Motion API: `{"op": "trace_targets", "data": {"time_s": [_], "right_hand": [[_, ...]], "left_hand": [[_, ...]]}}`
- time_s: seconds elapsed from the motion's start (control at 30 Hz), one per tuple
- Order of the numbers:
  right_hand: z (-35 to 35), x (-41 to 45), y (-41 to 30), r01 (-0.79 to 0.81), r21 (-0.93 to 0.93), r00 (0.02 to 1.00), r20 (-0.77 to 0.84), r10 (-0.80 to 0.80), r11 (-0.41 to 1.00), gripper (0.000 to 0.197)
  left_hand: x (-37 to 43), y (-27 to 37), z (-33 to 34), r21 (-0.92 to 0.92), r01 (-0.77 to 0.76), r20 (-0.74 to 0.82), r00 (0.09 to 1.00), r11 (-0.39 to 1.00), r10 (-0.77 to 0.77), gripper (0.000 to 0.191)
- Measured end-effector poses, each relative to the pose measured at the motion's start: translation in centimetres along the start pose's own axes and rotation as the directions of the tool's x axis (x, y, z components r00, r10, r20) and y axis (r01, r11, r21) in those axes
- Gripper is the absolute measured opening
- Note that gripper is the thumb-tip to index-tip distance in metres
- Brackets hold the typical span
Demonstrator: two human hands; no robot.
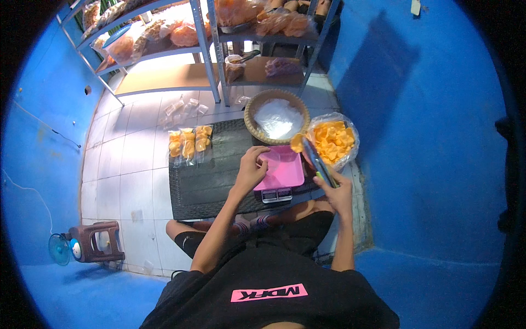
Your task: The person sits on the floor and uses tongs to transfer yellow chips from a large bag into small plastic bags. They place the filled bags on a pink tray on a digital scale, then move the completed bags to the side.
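My right hand (pixel 337 192) holds a pair of tongs (pixel 318 162) with several orange-yellow chips (pixel 297 143) at their tips, beside a clear bag of chips (pixel 333 140). My left hand (pixel 251 169) pinches what looks like a clear plastic bag (pixel 271 158) over a pink tray (pixel 289 170). The tray rests on a scale (pixel 277 195), whose front shows below it. A woven basket (pixel 248 119) behind the tray holds a stack of clear plastic bags (pixel 279 119). Three filled packs of chips (pixel 188 143) lie in a row at the mat's far left corner.
A dark woven mat (pixel 213 181) lies on the white tiled floor. Small clear packets (pixel 181 112) lie beyond it. Metal shelves (pixel 164 88) with bagged food stand at the back. A blue wall (pixel 394 164) rises at the right. A brown stool (pixel 98 242) and small fan (pixel 60 249) are lower left.
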State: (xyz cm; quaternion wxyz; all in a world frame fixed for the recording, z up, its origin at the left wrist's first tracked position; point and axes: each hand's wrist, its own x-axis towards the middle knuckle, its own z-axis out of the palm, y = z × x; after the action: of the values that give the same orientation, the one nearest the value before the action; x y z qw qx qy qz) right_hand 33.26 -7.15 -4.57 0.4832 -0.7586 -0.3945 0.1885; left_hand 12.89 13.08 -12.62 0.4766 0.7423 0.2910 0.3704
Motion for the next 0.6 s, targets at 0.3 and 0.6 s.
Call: {"op": "trace_targets", "data": {"time_s": [0.3, 0.6], "right_hand": [[5.3, -2.7, -3.0, 0.061, -0.166, 0.996, 0.071, -0.050, 0.984, 0.042], [3.5, -2.6, -2.9, 0.053, -0.202, 0.994, 0.103, -0.033, 0.978, 0.050]], "left_hand": [[-0.2, -1.3, 0.4, -0.095, 0.114, 0.016, 0.993, 0.989, -0.113, 0.048], [-0.4, 0.5, -0.3, 0.049, -0.071, -0.006, 0.997, 0.996, 0.071, 0.054]]}}
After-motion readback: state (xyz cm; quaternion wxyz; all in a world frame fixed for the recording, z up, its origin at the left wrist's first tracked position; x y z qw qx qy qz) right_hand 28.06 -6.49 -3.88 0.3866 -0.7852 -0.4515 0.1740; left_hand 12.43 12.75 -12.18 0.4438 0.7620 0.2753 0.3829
